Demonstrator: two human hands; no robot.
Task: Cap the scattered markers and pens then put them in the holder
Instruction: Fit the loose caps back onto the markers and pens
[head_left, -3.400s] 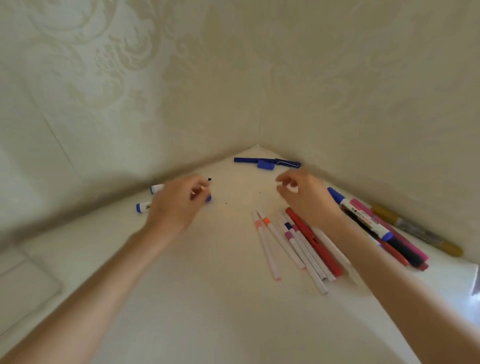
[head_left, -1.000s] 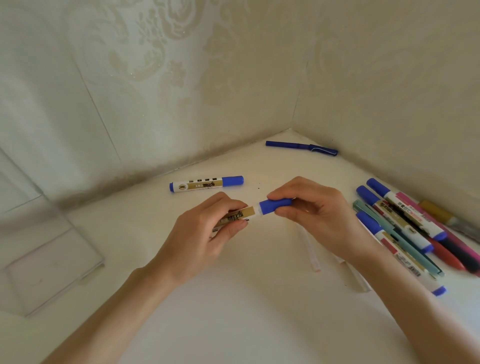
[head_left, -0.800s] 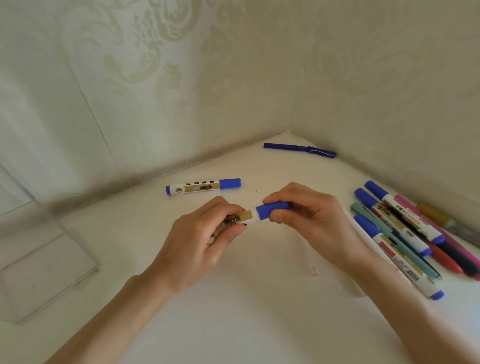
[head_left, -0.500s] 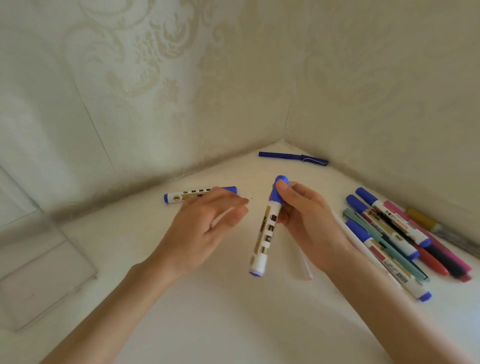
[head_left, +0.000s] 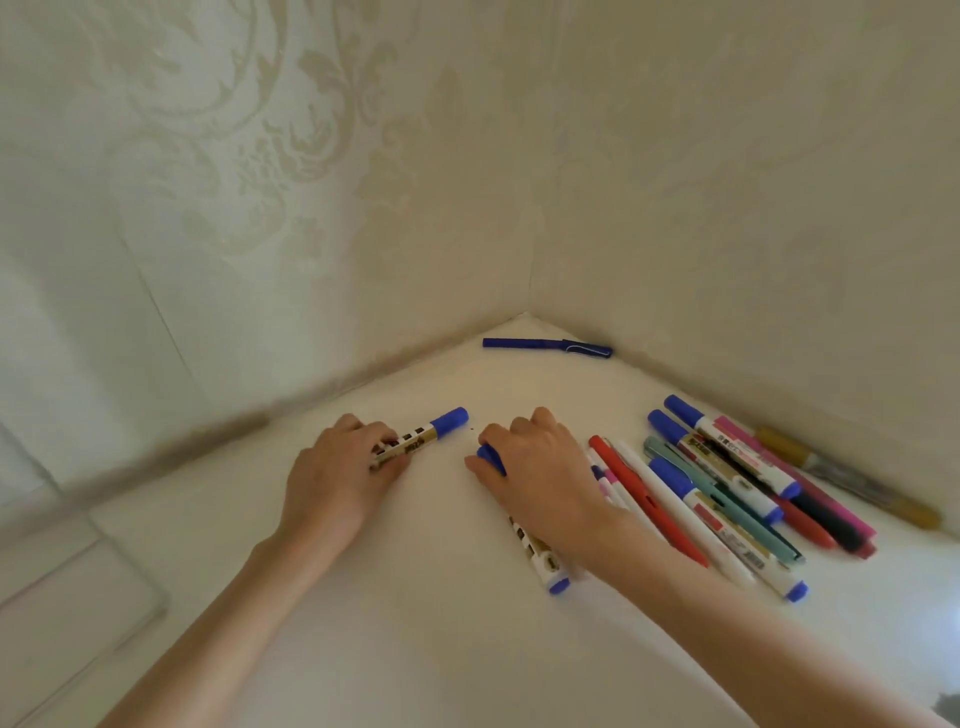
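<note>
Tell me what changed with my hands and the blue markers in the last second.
The right hand lowered the capped marker from upright to flat on the table, fingers still curled over its cap. The left hand let it go and now grips the second blue marker by the wall. The corner blue pen and the pile of markers at right stayed put.

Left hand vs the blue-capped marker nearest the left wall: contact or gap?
Touching. Head view: the left hand curls its fingers over the barrel of the blue-capped marker, hiding its rear end; only the cap end sticks out.
</note>
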